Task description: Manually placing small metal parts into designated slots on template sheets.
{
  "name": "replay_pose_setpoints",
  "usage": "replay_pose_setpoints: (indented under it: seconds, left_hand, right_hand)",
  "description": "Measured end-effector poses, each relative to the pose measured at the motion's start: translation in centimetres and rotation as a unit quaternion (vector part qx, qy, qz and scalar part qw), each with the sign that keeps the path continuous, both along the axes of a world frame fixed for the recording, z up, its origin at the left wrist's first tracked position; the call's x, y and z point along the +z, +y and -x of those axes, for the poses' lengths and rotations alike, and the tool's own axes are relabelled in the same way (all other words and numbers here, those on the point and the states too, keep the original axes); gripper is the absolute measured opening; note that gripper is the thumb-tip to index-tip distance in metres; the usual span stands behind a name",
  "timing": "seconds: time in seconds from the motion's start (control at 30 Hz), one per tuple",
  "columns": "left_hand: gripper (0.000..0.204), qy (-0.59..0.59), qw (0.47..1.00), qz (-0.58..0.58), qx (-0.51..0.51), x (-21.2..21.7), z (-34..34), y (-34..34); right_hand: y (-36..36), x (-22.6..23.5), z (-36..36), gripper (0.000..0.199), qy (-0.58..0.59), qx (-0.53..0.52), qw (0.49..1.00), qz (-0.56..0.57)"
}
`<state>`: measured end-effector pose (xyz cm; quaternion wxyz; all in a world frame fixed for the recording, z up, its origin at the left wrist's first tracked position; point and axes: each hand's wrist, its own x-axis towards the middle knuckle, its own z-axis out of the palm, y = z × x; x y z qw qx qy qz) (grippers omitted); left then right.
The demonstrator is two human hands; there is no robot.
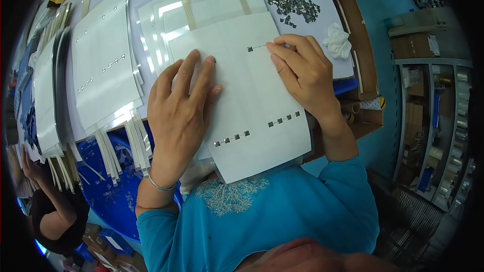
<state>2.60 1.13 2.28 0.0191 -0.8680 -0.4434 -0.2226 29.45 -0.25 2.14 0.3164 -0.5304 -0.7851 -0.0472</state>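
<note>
A white sheet point(242, 90) lies in front of me on a stack of similar sheets, its near end over the table edge. My left hand point(181, 98) rests on its left side with the fingers spread; a small dark spot shows beside a fingertip. At the upper right of the sheet, my right hand point(306, 70) pinches thumb and forefinger together at the end of a thin line; anything between them is hidden. A small dark square point(249, 49) sits at that line's other end. Toward the near edge are two rows of dark squares, the left row point(232, 139) and the right row point(284, 119).
Small shiny dark pieces point(292, 0) lie heaped at the far right, near a crumpled white cloth point(337, 41). Stacked sheets point(103, 35) with flat strip tails point(138, 138) stand left, above a blue tub point(108, 196). Cardboard point(360, 45) borders the right side. Another person's arm point(50, 206) shows far left.
</note>
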Motion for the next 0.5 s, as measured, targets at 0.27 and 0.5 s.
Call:
replay_pose_setpoints:
  seconds: [0.27,0.5]
  left_hand:
    - [0.046,-0.058,0.998,0.004,0.011,-1.1,0.1,-0.3]
    - [0.044,-0.064,0.998,0.006,0.015,-0.9,0.0,-0.2]
  right_hand:
    - [-1.0,-1.0,-0.6,0.021,0.059,0.003,0.998,-0.008]
    - [-0.1,0.5,1.5,0.026,0.027,0.011,1.000,-0.006]
